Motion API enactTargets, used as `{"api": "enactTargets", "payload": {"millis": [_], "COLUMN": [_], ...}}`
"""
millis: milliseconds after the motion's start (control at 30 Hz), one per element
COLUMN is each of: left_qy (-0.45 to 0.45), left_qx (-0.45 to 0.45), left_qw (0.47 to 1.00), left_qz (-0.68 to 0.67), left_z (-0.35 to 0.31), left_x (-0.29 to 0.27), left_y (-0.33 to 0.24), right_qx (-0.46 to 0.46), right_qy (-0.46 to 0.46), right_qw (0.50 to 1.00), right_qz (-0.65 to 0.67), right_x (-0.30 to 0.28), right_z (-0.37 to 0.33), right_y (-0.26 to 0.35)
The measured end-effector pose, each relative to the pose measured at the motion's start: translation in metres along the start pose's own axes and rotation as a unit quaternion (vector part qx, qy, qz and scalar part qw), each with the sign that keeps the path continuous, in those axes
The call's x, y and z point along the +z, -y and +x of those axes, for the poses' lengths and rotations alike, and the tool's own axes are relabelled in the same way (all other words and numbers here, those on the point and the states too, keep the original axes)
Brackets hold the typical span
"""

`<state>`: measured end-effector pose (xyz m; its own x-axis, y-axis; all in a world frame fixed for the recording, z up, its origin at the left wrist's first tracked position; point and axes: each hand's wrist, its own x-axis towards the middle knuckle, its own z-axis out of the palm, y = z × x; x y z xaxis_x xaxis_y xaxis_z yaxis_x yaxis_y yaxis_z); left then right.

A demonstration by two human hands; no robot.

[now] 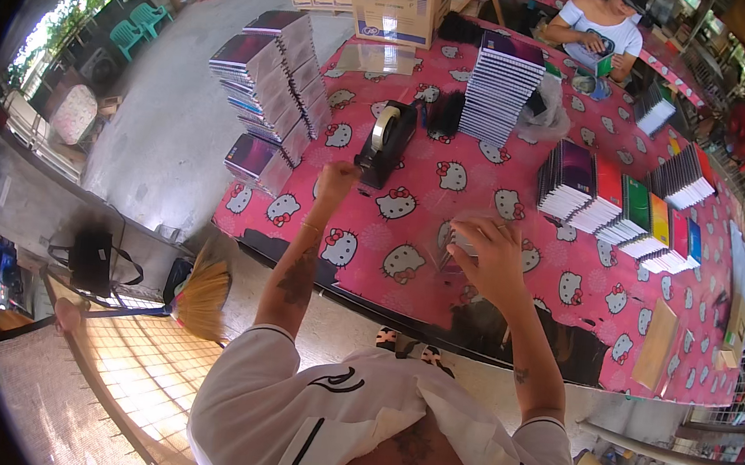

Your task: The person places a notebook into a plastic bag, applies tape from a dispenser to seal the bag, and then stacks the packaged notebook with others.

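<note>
My left hand (339, 181) is closed, its fingers pinched at the near end of a black tape dispenser (387, 157). A roll of tape (383, 127) sits in that dispenser. Whatever is between the left fingers is too small to make out. Over the table's near middle, my right hand (490, 256) lies palm down with its fingers apart. Under and beside it is something clear and shiny, like a plastic wrapper (440, 247), mostly covered by the hand. The pink table cover (369, 264) with cat-face prints shows through it.
Tall stacks of spiral notebooks stand at left (264, 99) and at the back (501, 87). Coloured notebook piles (620, 209) line the right side. A cardboard box (396, 8) is at the far edge. Across the table a person (597, 38) handles a green item. A broom (202, 301) leans at left.
</note>
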<state>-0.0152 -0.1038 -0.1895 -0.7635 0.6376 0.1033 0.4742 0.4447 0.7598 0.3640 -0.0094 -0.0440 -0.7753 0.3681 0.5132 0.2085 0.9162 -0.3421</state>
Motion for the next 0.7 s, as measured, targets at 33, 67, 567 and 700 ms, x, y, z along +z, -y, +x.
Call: {"api": "enactTargets", "payload": {"millis": [33, 67, 567, 700], "left_qy": [-0.057, -0.022, 0.301, 0.269], "left_qx": [0.086, 0.077, 0.436, 0.439], "left_qw": [0.969, 0.976, 0.832, 0.84], "left_qz": [0.223, 0.203, -0.161, -0.168], "left_z": [-0.001, -0.008, -0.074, -0.078], "left_x": [-0.006, -0.011, 0.023, 0.025], "left_y": [-0.008, -0.017, -0.177, -0.182], "right_qx": [0.009, 0.023, 0.071, 0.16], "right_qy": [0.007, 0.014, 0.057, -0.095], "right_qw": [1.0, 0.999, 0.993, 0.978], "right_qz": [-0.011, -0.024, -0.072, 0.099], "right_x": [0.003, 0.003, -0.004, -0.028], "right_z": [-0.001, -0.005, -0.012, -0.035], "right_y": [0.0, 0.0, 0.002, -0.04]}}
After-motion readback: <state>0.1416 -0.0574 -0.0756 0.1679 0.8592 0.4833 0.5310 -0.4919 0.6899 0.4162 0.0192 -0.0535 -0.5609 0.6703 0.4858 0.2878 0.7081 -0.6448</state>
